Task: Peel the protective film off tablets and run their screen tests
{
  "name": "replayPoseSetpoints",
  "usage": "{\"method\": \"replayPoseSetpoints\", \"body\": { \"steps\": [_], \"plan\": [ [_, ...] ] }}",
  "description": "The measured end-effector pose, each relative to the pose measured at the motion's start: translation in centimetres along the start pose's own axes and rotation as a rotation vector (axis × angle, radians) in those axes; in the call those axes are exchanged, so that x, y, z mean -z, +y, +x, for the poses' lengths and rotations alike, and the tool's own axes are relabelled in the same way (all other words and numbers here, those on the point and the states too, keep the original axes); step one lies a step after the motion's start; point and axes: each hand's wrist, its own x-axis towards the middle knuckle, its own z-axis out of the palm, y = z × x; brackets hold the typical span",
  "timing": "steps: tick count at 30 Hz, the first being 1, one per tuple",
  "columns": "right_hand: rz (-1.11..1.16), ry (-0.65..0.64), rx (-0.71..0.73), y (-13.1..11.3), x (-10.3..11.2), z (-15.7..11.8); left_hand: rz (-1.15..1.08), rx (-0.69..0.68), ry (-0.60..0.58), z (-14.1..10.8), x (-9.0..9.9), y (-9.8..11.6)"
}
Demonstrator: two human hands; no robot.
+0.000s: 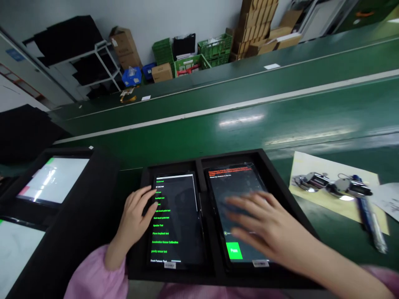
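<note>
Two tablets lie side by side in a black tray (pixel 205 272). The left tablet (pixel 183 224) shows a list of mostly green test names on a dark screen. My left hand (pixel 137 211) is at its left edge, fingers apart, holding nothing. On the right tablet (pixel 218 195), red and white text runs along the top and a green "Pass" box sits at the lower left. My right hand (pixel 258 220), blurred, is over the middle of that screen with its fingers spread and nothing in them. Whether its fingertips touch the glass cannot be made out.
At the left, another black tray (pixel 93 187) holds two devices with white screens. On the right, metal hand counters (pixel 314 181) and a blue pen (pixel 369 220) lie on yellow paper (pixel 302 166). Green crates (pixel 215 45) and cardboard boxes (pixel 126 47) stand beyond the green bench (pixel 187 145).
</note>
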Motion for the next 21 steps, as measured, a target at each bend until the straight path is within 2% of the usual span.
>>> {"method": "replayPoseSetpoints", "body": {
  "steps": [3,5,7,12,14,16,21],
  "plan": [
    [-0.084,-0.012,-0.182,3.3,-2.1,3.6,0.051,0.056,-0.073,4.4,-1.3,-0.1],
    [-0.114,-0.011,-0.256,4.4,-3.3,4.9,0.079,0.084,-0.107,5.4,-1.8,-0.1],
    [-0.078,-0.004,-0.239,4.6,-3.8,5.1,0.065,0.061,-0.08,4.9,-1.9,-0.2],
    [0.024,0.105,-0.218,4.2,-3.0,3.9,-0.039,-0.085,0.201,2.4,-1.3,-0.7],
    [-0.009,0.13,-0.237,4.4,-3.1,3.8,-0.037,-0.09,0.235,2.3,-1.4,-0.7],
    [-0.043,0.119,-0.24,4.6,-3.5,3.8,-0.008,-0.078,0.199,2.6,-1.6,-0.6],
    [-0.12,0.019,-0.25,4.6,-4.7,3.4,0.093,-0.014,0.01,3.1,-2.3,-0.6]
  ]
}}
